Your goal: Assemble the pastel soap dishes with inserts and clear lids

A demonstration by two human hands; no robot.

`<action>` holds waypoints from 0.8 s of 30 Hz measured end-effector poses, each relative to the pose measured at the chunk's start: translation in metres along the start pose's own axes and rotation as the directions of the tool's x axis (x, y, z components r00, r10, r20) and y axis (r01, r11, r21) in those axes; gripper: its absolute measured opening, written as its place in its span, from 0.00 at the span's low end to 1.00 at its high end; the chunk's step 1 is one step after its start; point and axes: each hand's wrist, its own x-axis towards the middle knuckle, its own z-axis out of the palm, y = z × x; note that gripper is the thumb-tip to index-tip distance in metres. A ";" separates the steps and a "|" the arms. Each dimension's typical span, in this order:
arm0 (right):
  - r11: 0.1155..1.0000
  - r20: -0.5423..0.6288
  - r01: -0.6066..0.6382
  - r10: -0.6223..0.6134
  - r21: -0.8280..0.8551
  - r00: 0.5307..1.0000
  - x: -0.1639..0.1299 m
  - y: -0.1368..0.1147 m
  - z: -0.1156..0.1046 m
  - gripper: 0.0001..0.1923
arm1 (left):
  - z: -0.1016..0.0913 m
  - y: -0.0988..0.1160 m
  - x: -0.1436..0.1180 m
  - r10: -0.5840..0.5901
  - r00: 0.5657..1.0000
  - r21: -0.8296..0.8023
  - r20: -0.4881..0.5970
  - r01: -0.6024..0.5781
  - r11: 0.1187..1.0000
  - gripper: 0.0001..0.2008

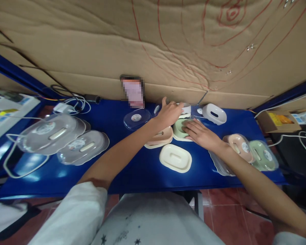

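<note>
My left hand (pixel 170 112) reaches to the back of the table. Its thumb-side fingers close on the edge of a white soap dish (pixel 186 110); one other finger sticks up. My right hand (pixel 200 134) has its fingers over the right rim of a green soap dish (pixel 178 129), with the thumb hidden. A peach soap dish (pixel 159 137) sits just left of the green one, partly behind my left forearm. In front of them lies a cream oval base (pixel 175 158). Behind my right hand is a white slotted insert (pixel 214 114).
Clear lids with round labels (pixel 137 118) lie at the back. Lidded grey dishes (pixel 82 146) stand at left. A lidded peach dish (pixel 239 148) and a lidded green dish (pixel 262 156) are at right. A phone (pixel 134 92) leans on the cardboard wall (pixel 91 44); white cables (pixel 77 105) lie nearby.
</note>
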 end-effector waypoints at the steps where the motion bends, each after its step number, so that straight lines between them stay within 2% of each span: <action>1: 1.000 -0.014 0.028 -0.028 -0.012 1.000 0.000 0.000 -0.002 0.18 | -0.001 -0.001 -0.003 0.005 1.000 -0.004 -0.015 -0.005 1.000 0.14; 4: 0.997 -0.031 0.060 -0.061 -0.039 0.998 -0.002 0.002 -0.009 0.17 | -0.011 -0.004 -0.020 0.040 0.992 -0.014 -0.119 -0.042 0.999 0.18; 6: 0.999 -0.017 -0.008 0.008 -0.035 1.000 -0.006 0.006 -0.015 0.18 | -0.023 -0.008 -0.044 0.048 0.980 -0.012 -0.195 -0.051 0.999 0.21; 10: 0.965 0.028 -0.249 0.248 0.077 0.968 -0.022 0.017 -0.025 0.21 | -0.043 -0.025 -0.115 0.021 0.974 -0.009 -0.225 -0.024 1.000 0.20; 12: 0.928 0.047 -0.327 0.324 0.175 0.945 -0.033 0.020 -0.031 0.22 | -0.044 -0.032 -0.156 -0.029 0.970 -0.021 -0.240 0.025 0.999 0.18; 14: 0.906 0.066 -0.387 0.382 0.170 0.922 -0.046 0.014 -0.042 0.22 | -0.037 -0.031 -0.191 -0.056 0.967 -0.013 -0.249 0.054 0.998 0.19; 16: 0.877 0.078 -0.481 0.478 0.014 0.875 -0.060 -0.004 -0.056 0.22 | -0.022 -0.019 -0.218 -0.015 0.974 -0.008 -0.227 0.013 1.000 0.20; 19: 0.730 0.061 -0.631 0.665 -0.262 0.744 -0.082 -0.051 -0.073 0.27 | 0.005 0.013 -0.238 0.107 0.984 -0.075 -0.141 -0.118 0.990 0.18; 22: 0.603 0.024 -0.722 0.773 -0.339 0.634 -0.100 -0.101 -0.072 0.35 | 0.029 0.042 -0.236 0.162 0.985 -0.104 -0.064 -0.168 0.980 0.19; 23: 0.587 0.015 -0.738 0.786 -0.333 0.618 -0.104 -0.113 -0.067 0.36 | 0.035 0.048 -0.231 0.155 0.987 -0.103 -0.053 -0.160 0.982 0.21; 24: 0.594 0.013 -0.744 0.784 -0.305 0.621 -0.108 -0.123 -0.061 0.36 | 0.039 0.052 -0.226 0.140 0.989 -0.101 -0.046 -0.144 0.984 0.23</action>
